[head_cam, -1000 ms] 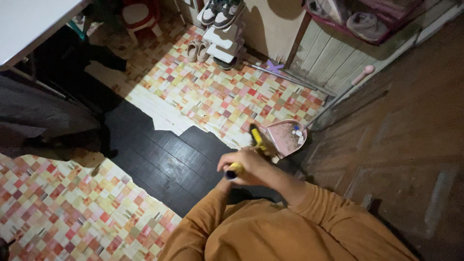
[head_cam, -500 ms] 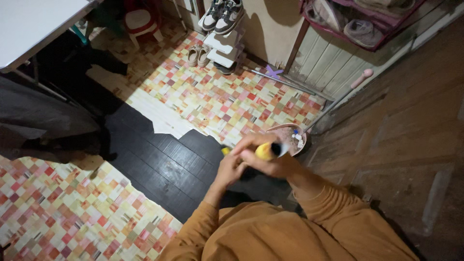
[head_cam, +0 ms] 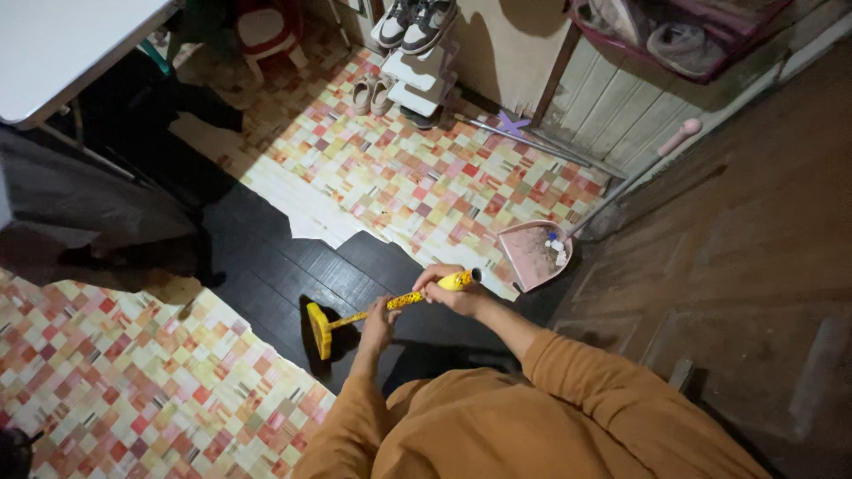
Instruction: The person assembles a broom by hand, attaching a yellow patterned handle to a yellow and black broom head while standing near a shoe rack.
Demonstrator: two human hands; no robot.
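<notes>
I hold a yellow broom (head_cam: 373,312) with both hands over the dark wooden floor (head_cam: 266,275). My right hand (head_cam: 451,289) grips the top of its patterned handle. My left hand (head_cam: 380,323) grips the handle lower down. The broom's yellow head (head_cam: 318,330) rests on the dark floor to the left of my hands. A pink dustpan (head_cam: 532,255) with bits of white rubbish in it lies on the floor just right of my right hand, its long handle (head_cam: 639,170) leaning towards the wall.
Checkered vinyl sheets (head_cam: 408,177) cover the floor ahead and at lower left (head_cam: 133,381), with torn edges. A shoe rack (head_cam: 417,53) with sneakers stands against the far wall. A white table (head_cam: 62,44) is at upper left. A brown wall (head_cam: 763,266) runs along the right.
The broom has swung from near the dustpan to the left, its head now down on the dark floor. My hands have spread apart along the handle.
</notes>
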